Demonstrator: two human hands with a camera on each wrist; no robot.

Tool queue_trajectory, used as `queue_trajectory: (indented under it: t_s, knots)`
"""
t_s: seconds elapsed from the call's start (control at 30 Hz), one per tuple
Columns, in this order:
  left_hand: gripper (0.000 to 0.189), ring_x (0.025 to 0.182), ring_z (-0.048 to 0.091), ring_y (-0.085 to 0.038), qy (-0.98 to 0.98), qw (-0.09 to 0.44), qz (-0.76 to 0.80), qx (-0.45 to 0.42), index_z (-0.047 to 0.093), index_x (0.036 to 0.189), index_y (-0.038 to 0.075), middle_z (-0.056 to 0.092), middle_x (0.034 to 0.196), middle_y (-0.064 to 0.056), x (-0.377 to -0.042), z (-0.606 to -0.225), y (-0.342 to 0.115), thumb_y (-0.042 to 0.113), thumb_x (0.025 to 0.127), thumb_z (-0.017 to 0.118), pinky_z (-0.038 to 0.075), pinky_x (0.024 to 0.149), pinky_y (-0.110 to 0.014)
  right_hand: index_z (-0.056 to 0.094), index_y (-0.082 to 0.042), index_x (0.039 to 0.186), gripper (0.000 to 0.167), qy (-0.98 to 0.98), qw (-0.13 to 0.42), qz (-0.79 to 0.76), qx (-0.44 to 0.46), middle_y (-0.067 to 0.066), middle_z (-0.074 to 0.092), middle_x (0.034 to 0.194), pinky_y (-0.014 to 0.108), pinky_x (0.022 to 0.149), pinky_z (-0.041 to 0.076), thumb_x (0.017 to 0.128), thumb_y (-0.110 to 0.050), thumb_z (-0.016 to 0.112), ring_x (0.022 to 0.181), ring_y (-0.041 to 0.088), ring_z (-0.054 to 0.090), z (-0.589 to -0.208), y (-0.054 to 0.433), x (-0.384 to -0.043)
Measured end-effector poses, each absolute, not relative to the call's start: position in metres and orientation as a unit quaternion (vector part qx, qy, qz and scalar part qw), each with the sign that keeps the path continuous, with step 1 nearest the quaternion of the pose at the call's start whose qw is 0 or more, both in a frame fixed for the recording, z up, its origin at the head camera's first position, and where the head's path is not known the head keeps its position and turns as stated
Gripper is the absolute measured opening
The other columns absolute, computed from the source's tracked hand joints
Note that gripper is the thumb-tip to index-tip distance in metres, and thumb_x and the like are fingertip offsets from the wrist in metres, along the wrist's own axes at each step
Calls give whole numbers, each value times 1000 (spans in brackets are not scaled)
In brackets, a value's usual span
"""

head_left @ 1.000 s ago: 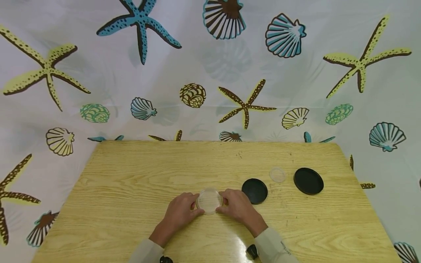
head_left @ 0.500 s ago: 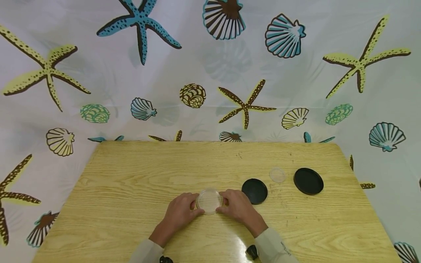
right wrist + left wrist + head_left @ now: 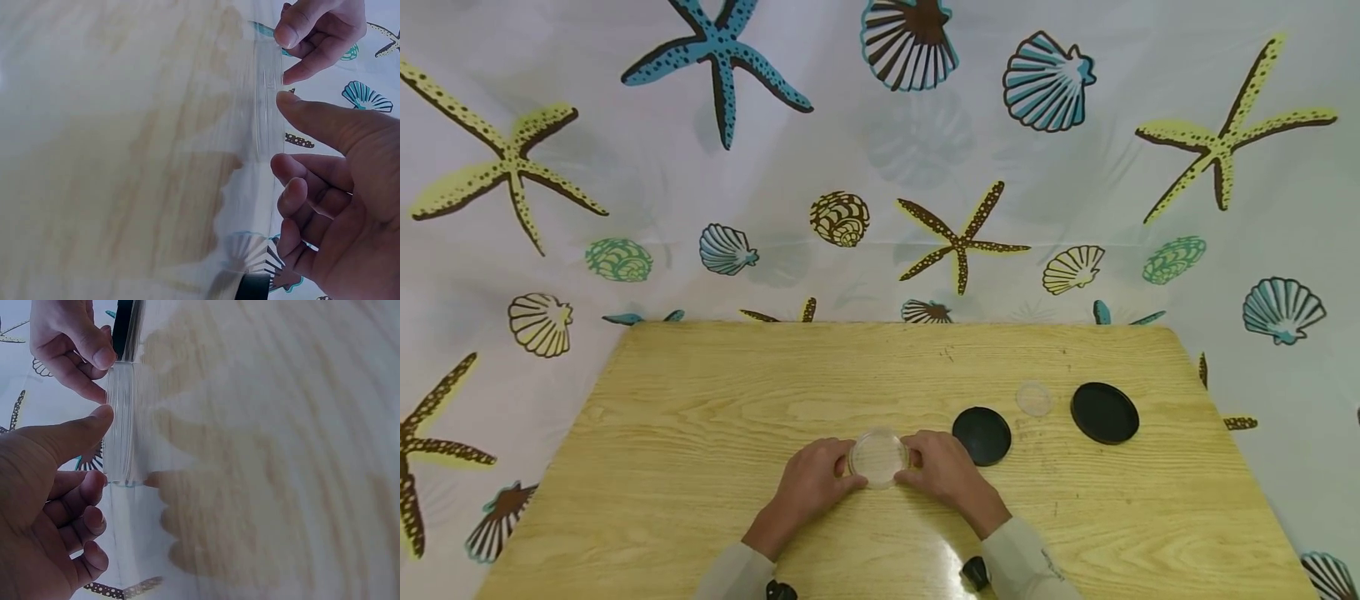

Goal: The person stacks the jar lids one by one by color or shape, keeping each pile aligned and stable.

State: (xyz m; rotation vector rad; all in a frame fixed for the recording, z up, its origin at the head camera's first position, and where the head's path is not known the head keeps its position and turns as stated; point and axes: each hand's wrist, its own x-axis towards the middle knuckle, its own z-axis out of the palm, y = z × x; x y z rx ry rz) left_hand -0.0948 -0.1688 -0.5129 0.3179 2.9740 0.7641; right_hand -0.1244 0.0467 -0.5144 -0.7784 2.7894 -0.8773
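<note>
Left hand (image 3: 815,477) and right hand (image 3: 946,471): pinching opposite sides of a clear round dish (image 3: 879,457) | dish: sitting between both hands | handling: probably feeling light, stiff, slippery, possibly brittle | hold: sides likely needing gentle, even fingertip pressure

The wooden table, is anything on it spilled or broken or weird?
Nothing looks spilled or broken. The small dark marks near the back of the pale table look a bit odd; scratches or stains, I can't tell. The clear dish sits flat between left hand and right hand.
</note>
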Motion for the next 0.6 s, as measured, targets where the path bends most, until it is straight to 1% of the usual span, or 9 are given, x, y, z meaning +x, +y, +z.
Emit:
queue_trajectory:
  t_s: [0.13, 0.2, 0.3, 0.37, 0.43, 0.5, 0.57, 0.6]
  knots:
    - [30, 55, 35, -6, 964, 29, 241, 105, 63, 85, 17, 40, 61, 9, -96, -514, -168, 36, 71, 82, 27, 50, -20, 70, -10, 95, 32, 921, 61, -289, -254, -6, 50, 66, 19, 53, 32, 74, -31, 81, 56, 3, 38, -513, 49, -126]
    - [30, 54, 34, -6, 963, 28, 245, 104, 62, 83, 18, 40, 61, 9, -95, -514, -169, 36, 71, 82, 27, 50, -20, 71, -10, 97, 33, 921, 64, -289, -252, -6, 52, 68, 19, 54, 33, 74, -32, 81, 56, 3, 39, -513, 48, -127]
    - [30, 54, 34, -6, 961, 29, 254, 104, 62, 84, 18, 40, 62, 9, -95, -513, -168, 36, 71, 82, 27, 50, -20, 70, -11, 93, 30, 922, 66, -285, -252, -5, 52, 68, 19, 53, 33, 74, -32, 81, 56, 3, 39, -511, 48, -127]
    - [32, 54, 34, -6, 961, 28, 256, 103, 63, 87, 17, 40, 62, 8, -95, -512, -168, 37, 71, 82, 27, 50, -20, 69, -11, 92, 30, 923, 67, -284, -253, -5, 52, 68, 19, 53, 32, 74, -32, 81, 56, 4, 38, -510, 48, -127]
    - [35, 55, 34, -6, 962, 25, 252, 100, 67, 94, 15, 40, 62, 8, -95, -511, -168, 37, 71, 82, 27, 49, -20, 68, -10, 90, 29, 922, 69, -283, -253, -5, 50, 67, 19, 53, 31, 75, -32, 81, 55, 4, 37, -509, 49, -126]
    - [44, 55, 35, -6, 964, 19, 249, 96, 69, 103, 11, 41, 63, 8, -96, -509, -167, 38, 71, 82, 28, 50, -21, 67, -10, 86, 28, 922, 70, -284, -253, -6, 48, 65, 20, 52, 30, 75, -33, 81, 54, 4, 36, -507, 49, -125]
    - [54, 56, 36, -6, 966, 13, 243, 92, 68, 113, 7, 42, 63, 8, -97, -508, -167, 38, 71, 82, 29, 51, -21, 65, -11, 80, 28, 922, 69, -284, -253, -7, 45, 64, 20, 52, 29, 75, -33, 80, 54, 4, 34, -506, 51, -125]
    - [57, 56, 36, -6, 966, 9, 239, 93, 66, 116, 5, 43, 63, 7, -98, -507, -166, 37, 71, 82, 30, 52, -21, 65, -11, 80, 28, 923, 66, -282, -254, -7, 44, 64, 20, 52, 29, 75, -34, 80, 54, 4, 33, -505, 52, -125]
